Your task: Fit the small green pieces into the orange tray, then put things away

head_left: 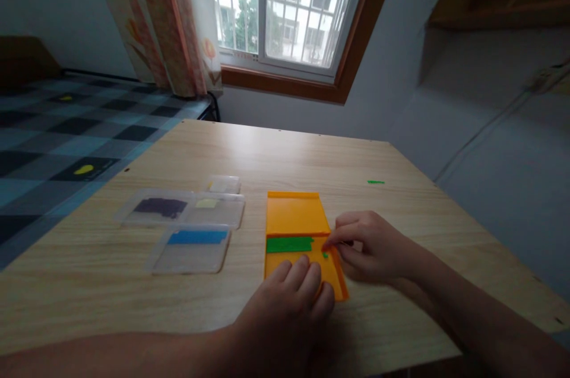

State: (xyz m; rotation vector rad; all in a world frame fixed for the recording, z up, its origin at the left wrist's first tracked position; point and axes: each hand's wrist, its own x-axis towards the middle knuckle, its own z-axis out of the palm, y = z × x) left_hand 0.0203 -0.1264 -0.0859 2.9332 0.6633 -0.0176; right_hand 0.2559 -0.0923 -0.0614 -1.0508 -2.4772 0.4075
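An orange hinged case [293, 212] lies opened flat on the table. A block of green strips [289, 244] sits in its near half, against the hinge side. My left hand [287, 298] is closed over the near edge of the case, its fingers bent inside; the thumb is hidden. My right hand [369, 244] is at the case's right side, thumb and forefinger pinched together at a small green piece [325, 255]. Part of that piece is covered by the fingertips.
Left of the case lie clear plastic boxes holding a blue block [197, 237], a dark purple block [160, 207] and pale yellow pieces [206, 203]. A loose green strip [376, 182] lies toward the right rear of the wooden table [249, 146]. A checked bed [89, 129] stands left.
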